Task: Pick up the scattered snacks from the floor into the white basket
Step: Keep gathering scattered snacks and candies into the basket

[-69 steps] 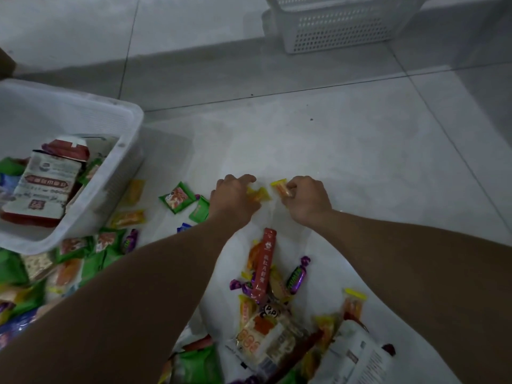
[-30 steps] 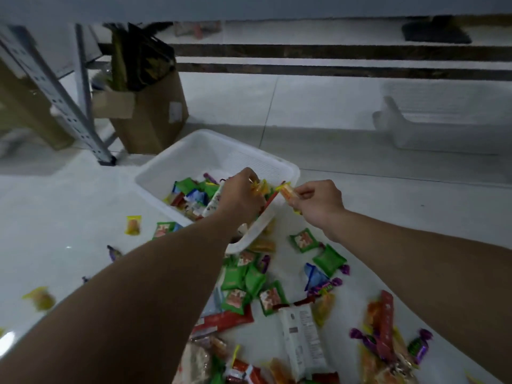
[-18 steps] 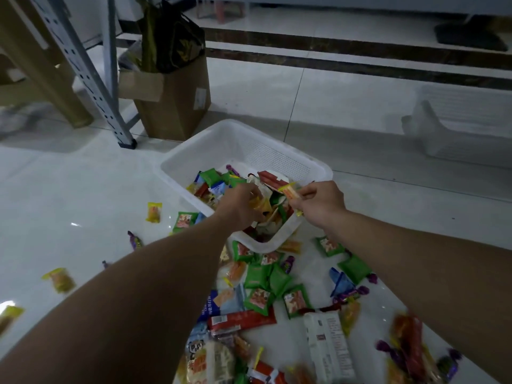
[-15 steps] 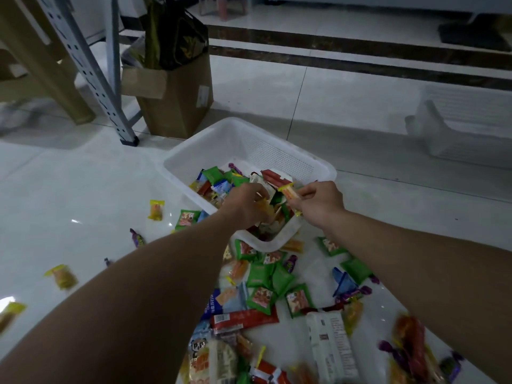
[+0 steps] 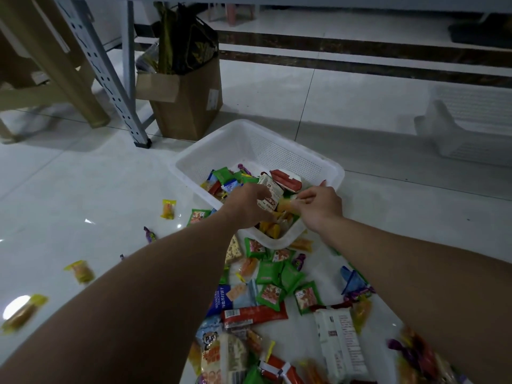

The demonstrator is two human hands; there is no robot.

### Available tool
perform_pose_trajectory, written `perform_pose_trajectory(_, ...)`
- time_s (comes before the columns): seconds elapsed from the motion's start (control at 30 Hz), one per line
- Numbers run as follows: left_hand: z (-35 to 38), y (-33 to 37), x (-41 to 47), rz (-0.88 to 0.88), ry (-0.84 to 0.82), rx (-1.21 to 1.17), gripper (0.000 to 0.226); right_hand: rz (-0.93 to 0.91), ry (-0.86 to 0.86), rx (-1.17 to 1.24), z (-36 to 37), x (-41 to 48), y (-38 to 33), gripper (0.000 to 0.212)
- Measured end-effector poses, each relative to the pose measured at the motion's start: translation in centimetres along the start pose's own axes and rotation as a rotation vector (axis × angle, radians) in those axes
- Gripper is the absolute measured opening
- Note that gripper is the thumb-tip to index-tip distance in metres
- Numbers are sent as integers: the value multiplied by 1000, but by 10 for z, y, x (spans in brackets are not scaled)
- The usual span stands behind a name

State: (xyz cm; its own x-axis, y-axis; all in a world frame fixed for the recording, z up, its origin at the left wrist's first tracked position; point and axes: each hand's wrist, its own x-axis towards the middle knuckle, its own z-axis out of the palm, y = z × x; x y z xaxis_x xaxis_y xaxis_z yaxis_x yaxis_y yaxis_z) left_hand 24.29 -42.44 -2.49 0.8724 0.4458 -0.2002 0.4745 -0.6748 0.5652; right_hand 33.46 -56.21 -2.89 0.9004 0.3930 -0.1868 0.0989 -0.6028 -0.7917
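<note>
Over the near corner of the white basket (image 5: 331, 173), ready to drop, the right hand (image 5: 321, 206) pinches an orange candy (image 5: 286, 205); the left hand (image 5: 246, 206) curls downward (contents: cannot tell).

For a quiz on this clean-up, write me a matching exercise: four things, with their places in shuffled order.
1 yellow candy
2 long red bar packet
3 cardboard box
4 red-and-white packet

A inside the white basket
B behind the basket
C on bare floor left of the basket
D in the pile on the near side of the basket

Pairs: 1-C, 2-D, 3-B, 4-A
</note>
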Motion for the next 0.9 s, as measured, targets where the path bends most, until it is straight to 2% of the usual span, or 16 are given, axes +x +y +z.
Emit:
perform_pose_trajectory(0.23, 4, 19, -1, 20, 20, 30, 65, -127, -29, -187, -37, -8, 21, 41)
perform_pose_trajectory(0.47, 32, 74, 3, 129, 20, 26, 64, -128, -117, -378, -120, -17, 64, 68)
perform_pose_trajectory(0.67, 91, 144, 6, 327, -114, 176, 62, -9, -118, -425, -194, -42, 127, 77)
perform_pose_trajectory(0.9, 191, 212, -5, 553, -378, 302, 64, 243, -20, -388, -242, -102, 220, 79)
